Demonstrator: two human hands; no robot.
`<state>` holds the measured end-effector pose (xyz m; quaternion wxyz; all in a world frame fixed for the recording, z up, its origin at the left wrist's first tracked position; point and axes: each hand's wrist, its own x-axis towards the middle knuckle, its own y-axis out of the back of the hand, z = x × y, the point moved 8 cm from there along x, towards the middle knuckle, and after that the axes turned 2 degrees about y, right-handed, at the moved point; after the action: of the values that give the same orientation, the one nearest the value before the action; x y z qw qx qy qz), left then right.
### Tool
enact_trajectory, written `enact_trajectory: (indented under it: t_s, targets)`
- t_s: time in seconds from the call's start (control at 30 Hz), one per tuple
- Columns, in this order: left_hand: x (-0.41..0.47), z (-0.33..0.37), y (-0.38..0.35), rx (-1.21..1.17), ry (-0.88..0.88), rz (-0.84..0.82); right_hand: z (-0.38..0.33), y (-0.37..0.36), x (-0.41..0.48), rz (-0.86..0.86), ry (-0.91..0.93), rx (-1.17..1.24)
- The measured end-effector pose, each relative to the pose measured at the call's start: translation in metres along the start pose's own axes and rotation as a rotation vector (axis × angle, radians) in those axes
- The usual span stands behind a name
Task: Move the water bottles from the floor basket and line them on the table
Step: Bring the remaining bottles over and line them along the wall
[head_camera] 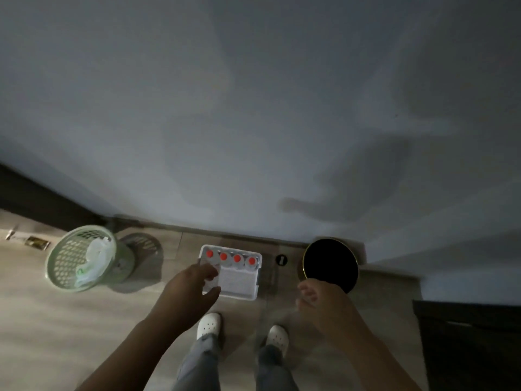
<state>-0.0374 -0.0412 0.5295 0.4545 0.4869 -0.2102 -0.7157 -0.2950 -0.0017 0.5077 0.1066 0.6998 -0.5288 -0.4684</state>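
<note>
My left hand (194, 283), fingers spread and empty, reaches over the white floor basket (257, 280) for its next pick, my right hand (321, 297) curls, its hold too blurred to tell, and four red-capped water bottles (237, 258) stand along the far wall.

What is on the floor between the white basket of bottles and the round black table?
A small dark disc with a white mark lies on the floor between the white basket and the round black table, in the head view.
</note>
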Motion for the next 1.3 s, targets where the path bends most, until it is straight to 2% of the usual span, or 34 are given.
enact_trajectory:
  t_s: [0.3,0.53,0.67,0.93,1.17,1.3]
  targets:
    - [0.052,-0.036,-0.06,-0.076,0.065,0.048,0.039,-0.061,0.066,-0.096,0.015,-0.045]
    - [0.132,-0.104,-0.146,-0.113,0.102,0.03,0.057,-0.138,0.156,-0.055,0.091,-0.233]
    - [0.182,-0.137,-0.198,-0.111,0.097,0.032,0.082,-0.186,0.213,-0.031,0.034,-0.207]
    - [0.273,-0.203,-0.282,-0.158,0.084,0.148,0.133,-0.282,0.311,0.0,0.021,-0.103]
    - [0.328,-0.235,-0.346,-0.129,0.068,0.15,0.179,-0.341,0.369,0.064,0.024,-0.076]
    - [0.352,-0.237,-0.37,-0.083,-0.019,0.191,0.197,-0.361,0.4,0.106,0.035,-0.07]
